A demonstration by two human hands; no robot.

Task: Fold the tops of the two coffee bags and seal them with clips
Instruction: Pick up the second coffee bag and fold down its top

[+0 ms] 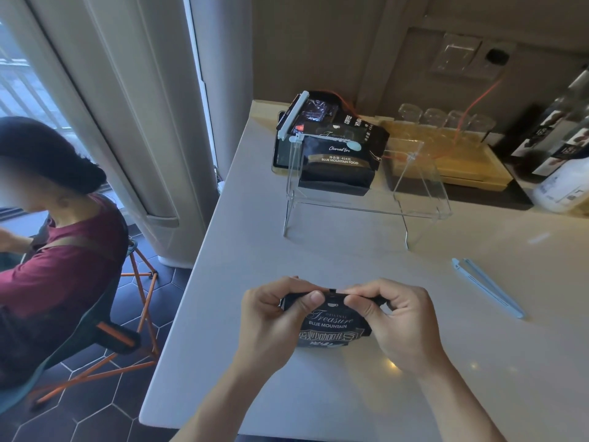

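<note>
A black coffee bag (331,328) with white lettering stands on the pale counter close to me. My left hand (271,317) and my right hand (395,320) both pinch its top edge, which is folded down between my thumbs and fingers. A light blue clip (487,291) lies loose on the counter to the right, apart from my hands. A second black coffee bag (338,157) rests on a clear acrylic stand (366,208) at the back, with a light blue clip (294,114) across its top left.
A wooden tray (462,161) with upturned glasses (446,121) sits at the back right, beside bottles (561,173). A seated person in a dark red top (57,266) is off the counter's left edge, on an orange-legged stool (140,282).
</note>
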